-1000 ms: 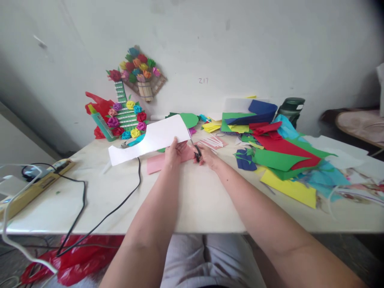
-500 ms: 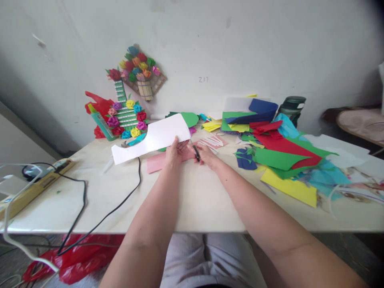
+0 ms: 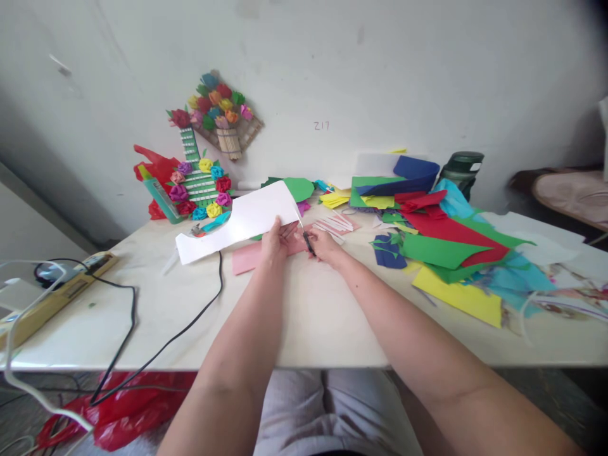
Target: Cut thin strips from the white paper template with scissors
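My left hand (image 3: pixel 274 239) grips a large white sheet of paper (image 3: pixel 259 212) by its lower edge, holding it raised and tilted over the table. In my right hand (image 3: pixel 323 244) is a pair of scissors (image 3: pixel 308 240) with black handles. Its blades point up and away from me and meet the right edge of the white sheet. Pink paper (image 3: pixel 247 257) lies flat under both hands. Just past my right hand, several thin white strips (image 3: pixel 337 224) rest on the pink paper. My left fingertips are partly hidden by the sheet.
A paper-flower guitar (image 3: pixel 202 174), a glue bottle (image 3: pixel 161 197) and a flower basket craft (image 3: pixel 228 120) stand at the back left. Coloured paper (image 3: pixel 441 250) is heaped on the right. A black cable (image 3: pixel 180 342) crosses the left side near a power strip (image 3: pixel 61 294).
The scissors' blades have opened slightly at the sheet's right edge. The white sheet has shifted a little; both hands stay in nearly the same place.
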